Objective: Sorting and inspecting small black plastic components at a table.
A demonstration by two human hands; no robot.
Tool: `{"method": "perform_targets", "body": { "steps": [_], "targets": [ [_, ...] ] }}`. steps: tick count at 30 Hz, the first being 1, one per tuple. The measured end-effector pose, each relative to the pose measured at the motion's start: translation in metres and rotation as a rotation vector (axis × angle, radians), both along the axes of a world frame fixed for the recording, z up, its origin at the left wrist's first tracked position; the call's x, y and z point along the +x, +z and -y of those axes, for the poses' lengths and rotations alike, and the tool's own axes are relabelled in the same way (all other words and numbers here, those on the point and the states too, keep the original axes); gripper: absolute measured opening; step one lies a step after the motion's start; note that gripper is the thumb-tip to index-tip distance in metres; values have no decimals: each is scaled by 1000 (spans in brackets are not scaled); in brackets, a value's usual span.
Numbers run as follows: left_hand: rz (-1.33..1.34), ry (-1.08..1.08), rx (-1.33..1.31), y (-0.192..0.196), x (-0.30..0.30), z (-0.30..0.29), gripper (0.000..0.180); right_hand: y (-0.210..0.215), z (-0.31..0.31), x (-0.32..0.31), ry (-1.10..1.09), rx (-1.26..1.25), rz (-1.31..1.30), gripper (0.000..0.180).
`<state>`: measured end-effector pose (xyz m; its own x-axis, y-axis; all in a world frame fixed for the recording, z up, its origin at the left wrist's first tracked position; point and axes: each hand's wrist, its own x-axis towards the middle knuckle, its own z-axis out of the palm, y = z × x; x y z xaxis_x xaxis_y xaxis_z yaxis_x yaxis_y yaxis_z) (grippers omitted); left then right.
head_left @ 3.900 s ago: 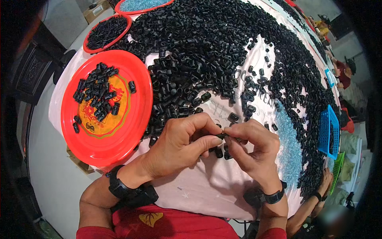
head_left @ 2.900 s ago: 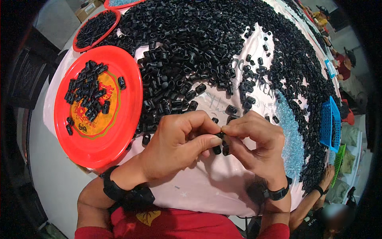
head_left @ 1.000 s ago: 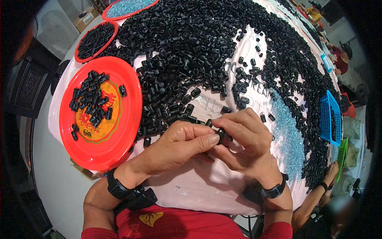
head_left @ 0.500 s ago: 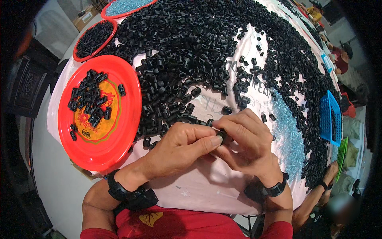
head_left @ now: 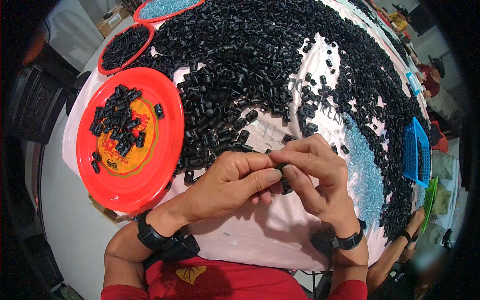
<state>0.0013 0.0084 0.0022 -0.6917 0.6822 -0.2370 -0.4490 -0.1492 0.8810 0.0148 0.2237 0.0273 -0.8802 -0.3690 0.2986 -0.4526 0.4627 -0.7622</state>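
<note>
Two-handed fingertip work on a small dark piece (head_left: 281,166), viewed from above the worker. The step in hand appears to be close manipulation of this single part: the left hand (head_left: 227,182) and the right hand (head_left: 320,175) meet in front of the body, each in a narrow pinch. The left grip has thumb and forefinger drawn almost together, with the piece at their tips; the right grip comes in from the opposite side, its thumb and forefinger separated by little more than the piece itself. The part thus lies between the two sets of fingertips, raised above the pale cloth of the tabletop (head_left: 240,250); most of it is covered by the fingers, so its exact form and orientation cannot be told. The next move, as judged here, calls for one pinch to steady the piece while the other adjusts it finely. Surroundings: a broad heap of hollow black parts (head_left: 250,65) lies beyond the hands, loose clear-blue pieces (head_left: 365,175) are spread to the right, and a large red tray (head_left: 110,192) on the left carries a cluster of black parts (head_left: 117,120).
</note>
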Motion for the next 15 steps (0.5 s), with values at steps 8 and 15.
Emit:
{"method": "perform_targets", "body": {
  "steps": [8,15],
  "targets": [
    [47,55,-18,6,-1,2,23,1,1,1,-45,-9,65,26],
    [-29,136,-57,2,2,-2,20,5,2,1,-85,-34,141,26]
  ]
}}
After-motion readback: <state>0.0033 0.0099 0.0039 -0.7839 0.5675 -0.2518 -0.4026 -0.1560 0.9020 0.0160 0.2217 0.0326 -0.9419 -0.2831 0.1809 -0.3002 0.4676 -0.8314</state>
